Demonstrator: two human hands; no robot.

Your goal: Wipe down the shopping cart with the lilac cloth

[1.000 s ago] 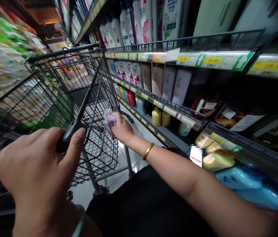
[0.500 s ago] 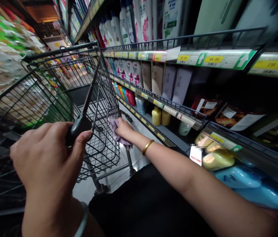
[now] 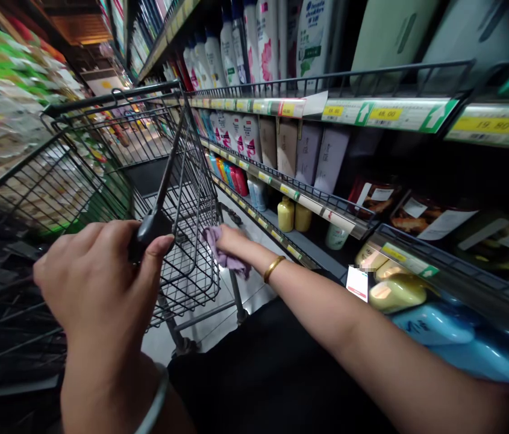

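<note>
In front of me stands a dark wire shopping cart (image 3: 191,265). My left hand (image 3: 100,283) is closed around the black end of the cart's handle (image 3: 152,226), with the thumb lying along its near side. Further forward, my right hand (image 3: 232,240) is wrapped round a crumpled purple cloth (image 3: 224,256), which lies against the right side of the cart's basket. A gold bangle (image 3: 274,269) circles that wrist. The fingertips of the right hand are hidden by the cloth and the hand itself.
Shelves of shampoo bottles (image 3: 312,39) and boxes run along the right, with price labels (image 3: 383,113) on their edges. Yellow bottles (image 3: 285,214) stand on the lowest shelf. Packaged goods (image 3: 5,132) are piled at the left. Grey floor (image 3: 211,322) shows below the cart.
My left hand has shifted slightly right in view, still on the handle. My right hand and the purple cloth have moved a little down and right along the cart's side.
</note>
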